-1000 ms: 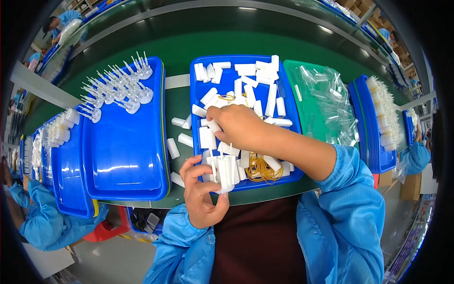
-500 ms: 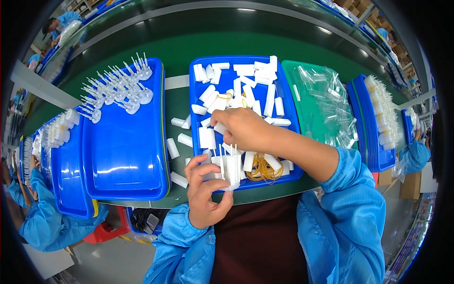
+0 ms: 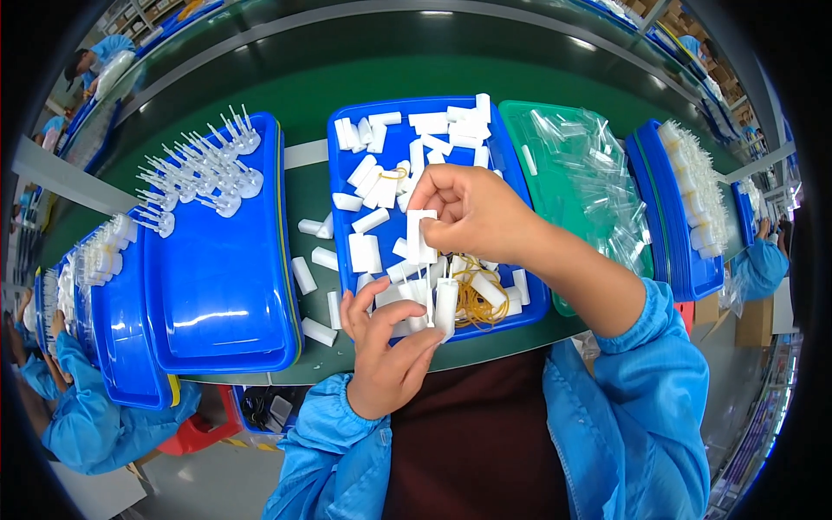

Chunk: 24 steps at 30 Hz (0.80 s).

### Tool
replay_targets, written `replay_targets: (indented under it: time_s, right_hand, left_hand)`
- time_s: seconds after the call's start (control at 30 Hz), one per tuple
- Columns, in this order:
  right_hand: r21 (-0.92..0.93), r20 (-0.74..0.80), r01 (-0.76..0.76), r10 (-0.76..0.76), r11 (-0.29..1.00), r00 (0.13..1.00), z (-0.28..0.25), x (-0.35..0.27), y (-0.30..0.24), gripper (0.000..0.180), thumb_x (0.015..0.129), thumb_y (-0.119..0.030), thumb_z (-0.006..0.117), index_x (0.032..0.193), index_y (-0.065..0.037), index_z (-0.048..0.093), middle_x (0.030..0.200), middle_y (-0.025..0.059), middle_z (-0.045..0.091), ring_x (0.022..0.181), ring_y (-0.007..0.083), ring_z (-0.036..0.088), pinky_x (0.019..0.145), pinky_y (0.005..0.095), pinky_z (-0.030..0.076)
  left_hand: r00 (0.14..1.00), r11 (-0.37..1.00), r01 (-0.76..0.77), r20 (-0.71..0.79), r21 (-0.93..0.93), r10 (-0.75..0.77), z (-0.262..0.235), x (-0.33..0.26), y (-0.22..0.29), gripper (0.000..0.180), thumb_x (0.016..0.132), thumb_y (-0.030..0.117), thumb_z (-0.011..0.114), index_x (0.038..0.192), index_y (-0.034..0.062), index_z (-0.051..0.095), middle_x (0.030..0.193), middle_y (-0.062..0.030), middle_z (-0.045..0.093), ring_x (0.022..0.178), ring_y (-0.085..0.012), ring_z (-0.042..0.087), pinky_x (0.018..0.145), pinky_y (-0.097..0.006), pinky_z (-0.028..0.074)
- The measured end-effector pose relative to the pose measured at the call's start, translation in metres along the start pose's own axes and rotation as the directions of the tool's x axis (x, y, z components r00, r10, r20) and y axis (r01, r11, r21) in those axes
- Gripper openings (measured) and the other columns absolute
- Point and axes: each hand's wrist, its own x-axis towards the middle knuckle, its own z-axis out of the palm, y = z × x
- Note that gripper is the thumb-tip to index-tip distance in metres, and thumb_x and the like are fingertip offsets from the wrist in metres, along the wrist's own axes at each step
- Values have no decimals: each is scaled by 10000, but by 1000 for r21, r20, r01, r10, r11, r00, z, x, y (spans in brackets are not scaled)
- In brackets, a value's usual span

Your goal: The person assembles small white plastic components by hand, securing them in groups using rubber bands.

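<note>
The right hand (image 3: 464, 212), at the centre of the frame, is closed in a pinch on a white block (image 3: 421, 234), held near upright over the thin rods of the stand (image 3: 430, 303); whether block and rods touch cannot be told. The left hand (image 3: 390, 347), lower centre, pinches the stand low down between thumb and forefinger, its other fingers part-curled and spread. If block and rods met off line, a rod could bend or snap, or the block's end could be dented, for the rods look slender and the block covers their tips from view. The left hand's hold looks narrow, so a push from above might tip or twist the stand, and the white tube (image 3: 446, 303) beside the rods could shift with it. Should the right hand's pinch slip, the block would likely fall among the loose blocks in the middle tray (image 3: 336, 182) and be hard to tell from them. The tangled bands (image 3: 472, 308), lower right in that tray and close to the stand, could snag on a rod if the left hand dipped or swung that way.
</note>
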Motion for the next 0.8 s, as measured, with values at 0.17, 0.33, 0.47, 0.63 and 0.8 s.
replay_targets:
  time_s: [0.17, 0.33, 0.47, 0.63, 0.8]
  right_hand:
    - [-121, -36, 8, -12, 993, 999, 1, -11, -4, 130, 753, -11, 620, 874, -10, 575, 708, -8, 546, 628, 19, 539, 554, 173, 428]
    - [-149, -27, 55, -59, 987, 998, 2, -19, 0, 121, 750, -23, 635, 860, -11, 587, 726, 14, 582, 625, 50, 555, 570, 201, 447]
    - [-237, 32, 95, -90, 967, 995, 2, -25, -5, 106, 734, -41, 648, 830, -16, 611, 743, 50, 634, 660, 91, 602, 614, 233, 476]
    - [-179, 104, 80, -62, 981, 993, -4, -32, -4, 99, 728, -62, 661, 816, -20, 646, 744, 50, 646, 687, 99, 617, 644, 230, 480]
    - [-179, 174, 137, -106, 974, 979, -15, -39, -1, 99, 741, -81, 685, 821, -26, 665, 748, 40, 643, 706, 102, 602, 671, 249, 475]
  left_hand:
    - [1000, 1000, 11, 10, 27, -12, 2, 1, 1, 260, 639, 46, 728, 854, 187, 690, 1063, -17, 544, 1196, -349, 407, 1027, -571, 148]
    - [1000, 999, 15, 19, 45, -16, 4, 1, 2, 254, 652, 47, 719, 860, 189, 680, 1074, -18, 539, 1203, -360, 401, 1033, -575, 134]
    - [1000, 998, 16, 18, 57, -17, 4, -1, 1, 257, 656, 50, 717, 867, 192, 675, 1080, -19, 539, 1205, -368, 400, 1034, -578, 130]
    - [1000, 998, 12, 27, 59, -14, 6, 0, 2, 270, 666, 49, 710, 884, 203, 670, 1090, -25, 532, 1212, -377, 399, 1033, -584, 122]
    - [998, 998, -2, 57, 59, -1, 6, 1, 4, 276, 663, 42, 706, 882, 206, 669, 1100, -33, 529, 1222, -379, 392, 1037, -588, 112]
